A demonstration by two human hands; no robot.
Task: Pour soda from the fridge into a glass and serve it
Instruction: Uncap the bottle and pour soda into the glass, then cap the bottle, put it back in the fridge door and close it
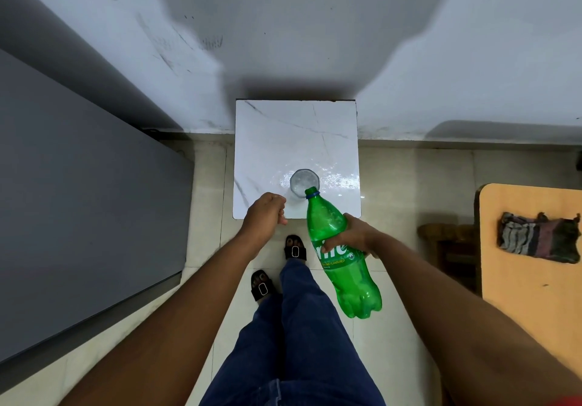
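Note:
A clear glass (304,182) stands near the front edge of a small white marble table (283,135), with bubbly liquid visible inside it. My right hand (356,237) grips a green plastic soda bottle (352,283) around its label. The bottle is uncapped and tilted forward, its mouth resting over the glass's near rim. My left hand (266,210) hovers at the table's front edge just left of the glass, fingers curled into a fist. Whether it holds anything is hidden.
A large grey fridge (78,201) fills the left side. An orange tabletop (529,279) with a striped cloth (538,238) is at the right, and a dark wooden stool (447,235) sits beside it. My legs and sandalled feet stand on a tiled floor, with a white wall behind the table.

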